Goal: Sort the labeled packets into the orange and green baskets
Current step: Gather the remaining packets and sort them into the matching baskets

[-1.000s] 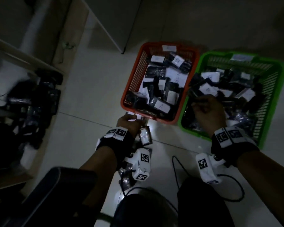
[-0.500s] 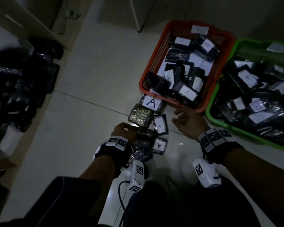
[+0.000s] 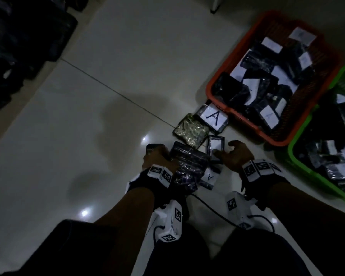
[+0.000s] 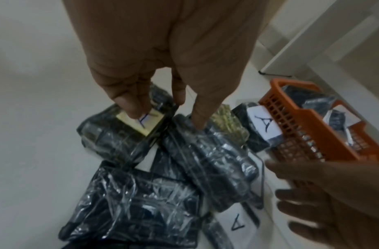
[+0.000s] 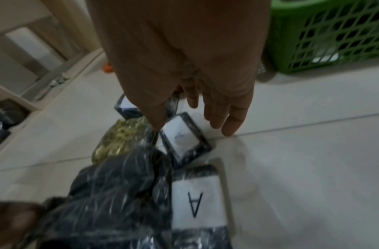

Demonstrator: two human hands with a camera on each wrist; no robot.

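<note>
Several plastic-wrapped packets lie on the white floor tiles by my knees. One marked A touches the orange basket; next to it lies a gold-green packet. My left hand points down with its fingertips on a black packet with a cream label and on the black packet beside it. My right hand hovers with spread fingers over a small white-labelled packet, thumb at its corner. Another A packet lies nearer me. The green basket stands at the right.
Both baskets are full of labelled packets. A heap of dark bags sits at the far left. A white furniture leg stands behind the orange basket, a pale cabinet base to the left. Cables run by my knees.
My right hand has left the green basket and come down to the floor pile, now over the small white-labelled packet. My left hand has stayed on the pile. The view has swung left.
</note>
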